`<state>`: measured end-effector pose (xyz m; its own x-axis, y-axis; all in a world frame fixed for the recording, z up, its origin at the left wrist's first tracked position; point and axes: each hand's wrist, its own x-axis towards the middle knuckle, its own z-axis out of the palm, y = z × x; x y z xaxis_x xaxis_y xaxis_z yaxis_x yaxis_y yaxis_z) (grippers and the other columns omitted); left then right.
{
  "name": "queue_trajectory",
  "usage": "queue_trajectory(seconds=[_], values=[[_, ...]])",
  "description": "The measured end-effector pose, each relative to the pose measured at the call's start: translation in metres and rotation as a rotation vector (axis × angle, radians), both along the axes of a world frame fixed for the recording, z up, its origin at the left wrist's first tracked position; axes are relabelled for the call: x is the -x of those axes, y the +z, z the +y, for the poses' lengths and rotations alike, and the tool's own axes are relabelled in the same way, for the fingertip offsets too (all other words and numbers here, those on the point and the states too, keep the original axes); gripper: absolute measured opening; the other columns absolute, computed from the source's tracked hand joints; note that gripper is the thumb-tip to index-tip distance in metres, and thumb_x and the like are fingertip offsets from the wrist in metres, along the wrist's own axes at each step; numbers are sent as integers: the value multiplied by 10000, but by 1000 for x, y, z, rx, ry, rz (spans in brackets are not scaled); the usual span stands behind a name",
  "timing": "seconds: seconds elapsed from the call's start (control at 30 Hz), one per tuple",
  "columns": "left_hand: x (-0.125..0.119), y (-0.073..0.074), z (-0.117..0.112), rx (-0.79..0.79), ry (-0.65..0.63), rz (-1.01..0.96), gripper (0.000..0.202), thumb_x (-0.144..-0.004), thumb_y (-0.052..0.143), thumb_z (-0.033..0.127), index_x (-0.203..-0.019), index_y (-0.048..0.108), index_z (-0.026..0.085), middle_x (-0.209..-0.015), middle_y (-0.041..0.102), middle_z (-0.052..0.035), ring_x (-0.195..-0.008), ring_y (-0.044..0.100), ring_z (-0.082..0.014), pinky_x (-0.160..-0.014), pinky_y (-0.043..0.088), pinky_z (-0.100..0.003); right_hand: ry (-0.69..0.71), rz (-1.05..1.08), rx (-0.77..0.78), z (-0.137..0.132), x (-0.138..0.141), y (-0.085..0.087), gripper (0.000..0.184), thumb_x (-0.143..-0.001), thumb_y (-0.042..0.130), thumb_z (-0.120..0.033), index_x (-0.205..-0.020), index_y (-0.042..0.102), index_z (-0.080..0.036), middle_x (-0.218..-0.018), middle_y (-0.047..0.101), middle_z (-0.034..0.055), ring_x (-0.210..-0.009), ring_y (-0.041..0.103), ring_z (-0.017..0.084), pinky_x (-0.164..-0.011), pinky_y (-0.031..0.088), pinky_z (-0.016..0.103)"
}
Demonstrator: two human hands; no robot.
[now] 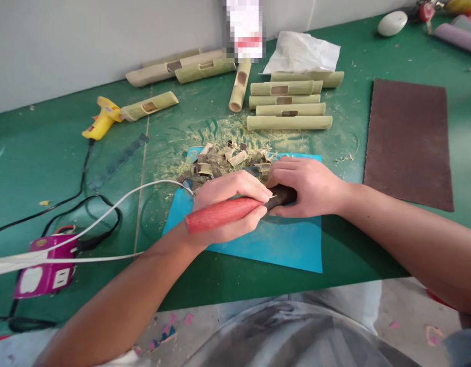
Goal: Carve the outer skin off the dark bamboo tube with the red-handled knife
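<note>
My left hand (231, 196) is wrapped round a tool with a red wooden handle (223, 214). Its narrow metal end points right, to a dark brown piece (284, 196). Curled fingers of my right hand (306, 183) grip this dark piece, which is partly hidden by them. Just beyond both hands lies a heap of curled brown and pale scraps (235, 158). Under the hands is a blue sheet (266, 247) dusted with fine bits. The working tip of the tool is too small to make out.
Bamboo tubes, several with cut openings, lie at the back, such as one tube (289, 123) and another (162, 106) by a yellow hot glue gun (101, 120). A dark brown sheet (409, 145) is at right. Cords cross the left side near a purple power strip (48, 262).
</note>
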<state>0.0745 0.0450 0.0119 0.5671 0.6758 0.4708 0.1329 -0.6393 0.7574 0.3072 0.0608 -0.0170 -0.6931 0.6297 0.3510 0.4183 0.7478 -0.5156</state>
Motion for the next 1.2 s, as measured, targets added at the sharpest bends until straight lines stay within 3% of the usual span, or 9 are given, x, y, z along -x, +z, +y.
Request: queue_trajectory(seconds=[0.27, 0.53, 0.7, 0.87, 1.0, 1.2], values=[[2, -5, 0, -144, 35, -119, 136, -819, 647, 67, -860, 655, 196, -806, 742, -28, -694, 712, -145, -616, 569, -292, -1, -26, -12, 1, -2, 0, 295, -869, 705, -479, -889, 645, -191, -863, 666, 55, -817, 574, 204, -731, 425, 324], [6, -13, 1, -226, 52, -189, 95, -845, 627, 110, -849, 650, 202, -773, 727, -8, -648, 699, -131, -575, 554, -269, -7, -43, 1, 0, -2, -1, 295, -855, 718, -476, -910, 652, -193, -895, 692, 66, -835, 601, 217, -742, 431, 332], [7, -22, 0, -115, 162, -208, 127, -966, 655, 296, -880, 694, 210, -848, 756, -26, -757, 732, -148, -693, 609, -295, -15, -30, -7, 0, -1, 0, 286, -841, 732, -454, -906, 664, -184, -877, 686, 60, -818, 595, 210, -736, 434, 331], [11, -13, 1, 3, 43, -74, 261, -973, 689, 457, -1046, 740, 212, -1027, 795, -66, -956, 770, -198, -861, 640, -340, -10, -28, 6, 0, -1, 0, 270, -840, 716, -439, -897, 667, -180, -867, 683, 58, -819, 590, 210, -711, 415, 329], [11, -7, 1, -22, 26, 0, 209, -988, 668, 382, -1073, 744, 206, -1062, 803, -77, -997, 775, -200, -910, 639, -339, -13, -37, 20, 0, 0, -1, 262, -841, 702, -440, -895, 655, -188, -876, 685, 60, -831, 590, 211, -716, 407, 332], [8, -9, -1, -20, 63, 20, 136, -955, 668, 264, -1057, 742, 211, -1047, 813, -69, -969, 786, -204, -882, 648, -334, -10, -36, 31, 1, 0, -1, 255, -843, 700, -442, -889, 642, -197, -871, 677, 57, -834, 584, 210, -716, 401, 331]])
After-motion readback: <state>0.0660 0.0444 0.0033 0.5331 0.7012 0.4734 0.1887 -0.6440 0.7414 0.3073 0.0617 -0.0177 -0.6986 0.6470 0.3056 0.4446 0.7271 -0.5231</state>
